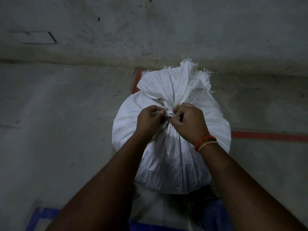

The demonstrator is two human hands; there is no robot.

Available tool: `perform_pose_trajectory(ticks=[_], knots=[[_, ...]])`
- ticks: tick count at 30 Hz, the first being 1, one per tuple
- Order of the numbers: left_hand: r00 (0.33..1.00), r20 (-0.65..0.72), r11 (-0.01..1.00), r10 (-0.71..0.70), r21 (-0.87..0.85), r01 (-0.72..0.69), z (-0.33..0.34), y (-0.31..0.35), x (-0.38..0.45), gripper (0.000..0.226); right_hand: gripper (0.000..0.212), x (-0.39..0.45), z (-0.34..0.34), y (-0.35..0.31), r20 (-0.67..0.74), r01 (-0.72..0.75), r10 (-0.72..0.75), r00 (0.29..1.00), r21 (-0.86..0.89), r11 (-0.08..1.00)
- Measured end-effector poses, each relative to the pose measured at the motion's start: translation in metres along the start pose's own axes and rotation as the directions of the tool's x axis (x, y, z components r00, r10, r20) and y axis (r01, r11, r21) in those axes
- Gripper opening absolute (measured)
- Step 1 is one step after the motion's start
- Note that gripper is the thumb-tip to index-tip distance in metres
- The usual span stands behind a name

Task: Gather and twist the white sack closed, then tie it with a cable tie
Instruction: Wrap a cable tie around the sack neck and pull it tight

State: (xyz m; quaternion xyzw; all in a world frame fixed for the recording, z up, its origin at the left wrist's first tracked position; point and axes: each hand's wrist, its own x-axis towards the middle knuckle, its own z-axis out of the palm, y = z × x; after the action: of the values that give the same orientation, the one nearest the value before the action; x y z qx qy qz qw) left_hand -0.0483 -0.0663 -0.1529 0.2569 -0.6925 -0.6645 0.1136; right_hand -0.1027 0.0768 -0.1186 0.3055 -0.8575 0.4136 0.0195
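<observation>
Both forearms are bare, with no sleeves in sight. The left hand (148, 120) wears nothing, no ring or band. Behind the right hand (188, 121), an orange band (205, 142) circles the wrist, with a thinner pale band (208, 146) just beside it.

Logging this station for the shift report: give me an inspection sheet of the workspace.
Surface: grey concrete floor, red line marked on it.
Job's things: white sack full, neck gathered, frayed top fanned out; thin white tie at neck, fastening unclear.
Clutter: blue item at lower edge.
Grips: left hand and right hand pinch at the neck.
Cables: nothing seen.
Surroundings: stained wall.
</observation>
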Motion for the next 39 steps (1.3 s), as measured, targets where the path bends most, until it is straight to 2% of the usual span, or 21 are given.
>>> perform_pose_trajectory(ticks=[2,5,9,12,16,22,26,30,39], knots=[[1.0,-0.002,1.0,0.001,0.016,-0.001,0.0,0.001,-0.001,0.016,0.026,0.0,0.0,0.0,-0.012,-0.006,0.007,1.0,0.01,1.0],[1.0,-0.006,1.0,-0.002,0.021,0.002,0.0,0.003,-0.001,0.015,0.043,0.0,0.0,0.0,-0.054,-0.008,0.009,0.999,0.029,1.0],[1.0,0.0,1.0,-0.007,0.007,0.007,0.0,0.005,-0.003,0.014,0.046,0.001,0.002,0.003,-0.062,-0.018,0.02,0.998,0.031,0.999],[1.0,-0.004,1.0,-0.015,0.008,0.015,0.0,0.006,-0.004,0.013,0.041,0.001,0.003,0.004,-0.054,-0.018,0.019,0.998,0.019,1.0],[1.0,0.006,1.0,-0.016,0.004,0.016,-0.001,0.008,-0.005,0.013,0.019,0.001,0.007,0.007,-0.002,-0.005,0.005,1.0,-0.074,0.997],[1.0,0.008,0.999,0.014,0.034,-0.014,-0.002,0.008,-0.005,0.012,0.02,-0.001,0.014,0.006,-0.023,-0.039,0.037,0.999,-0.134,0.99],[0.999,-0.033,0.999,0.008,0.045,-0.007,-0.003,0.007,-0.003,0.014,0.021,-0.002,0.01,-0.002,0.006,-0.025,0.026,1.0,-0.076,0.997],[0.999,-0.031,0.999,0.016,0.045,-0.015,-0.003,0.008,-0.003,0.012,0.011,-0.001,0.005,-0.004,-0.072,-0.019,0.016,0.997,-0.04,0.999],[0.999,-0.036,1.0,0.015,0.022,-0.014,-0.003,0.01,-0.005,0.011,0.021,-0.004,0.017,-0.005,-0.093,0.023,-0.033,0.995,-0.1,0.995]])
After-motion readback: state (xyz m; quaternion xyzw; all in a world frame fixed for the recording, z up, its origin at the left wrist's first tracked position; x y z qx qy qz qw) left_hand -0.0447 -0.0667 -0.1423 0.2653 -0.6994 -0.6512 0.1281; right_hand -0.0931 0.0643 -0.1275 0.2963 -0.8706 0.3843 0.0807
